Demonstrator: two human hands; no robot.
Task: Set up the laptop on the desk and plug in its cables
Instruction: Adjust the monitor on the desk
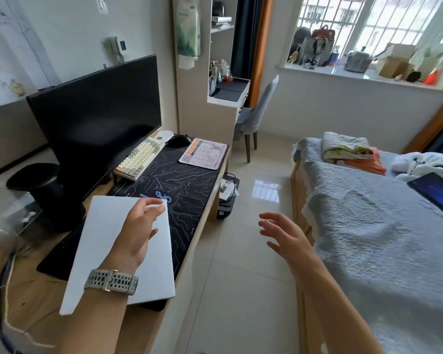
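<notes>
While the desk (33, 297) fills the left of the frame, the closed laptop (108, 241) lies on its mat at lower left, long axis running toward the monitor (100, 111). The left hand (138, 233) rests on its lid, fingers relaxed, gripping nothing. The right hand (284, 236) hovers at centre, spread and empty.

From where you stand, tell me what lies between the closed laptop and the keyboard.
In the head view, only the circuit-patterned desk mat lies between the laptop and the keyboard. That stretch of mat is bare.
</notes>
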